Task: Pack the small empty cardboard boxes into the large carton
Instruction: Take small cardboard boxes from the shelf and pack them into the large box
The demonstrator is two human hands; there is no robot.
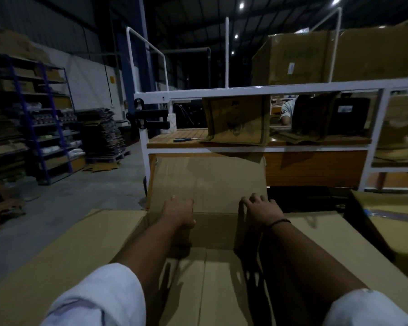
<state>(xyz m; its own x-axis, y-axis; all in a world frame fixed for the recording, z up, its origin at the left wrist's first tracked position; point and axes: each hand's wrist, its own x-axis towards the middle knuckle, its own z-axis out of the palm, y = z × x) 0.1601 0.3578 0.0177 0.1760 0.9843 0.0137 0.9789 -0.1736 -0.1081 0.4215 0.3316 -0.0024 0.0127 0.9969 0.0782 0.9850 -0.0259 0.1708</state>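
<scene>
Pressing against the far flap of the large carton, both hands work at the box's far edge. The left hand has its fingers curled together at the base of that flap, knuckles up; whether they pinch the card or only push on it cannot be told. The right hand lies with its fingers slightly spread and bent over the top of the carton's right wall, near the far right corner, resting on the card rather than closed round it. A dark band circles the right wrist, and both forearms run back to rolled pale sleeves at the bottom of the view.

The large carton stands open directly below the person — its far flap upright, its side flaps folded outward to left and right, its floor of plain brown card visible between the arms. No small box can be made out inside it.

Beyond the flap stands a white-framed workbench with a wooden shelf; a printed cardboard box leans there, with a pen-like tool just to its left. Another big box sits on the bench's top level. Blue racking with stacked flat cardboard fills the left of the dim warehouse.
</scene>
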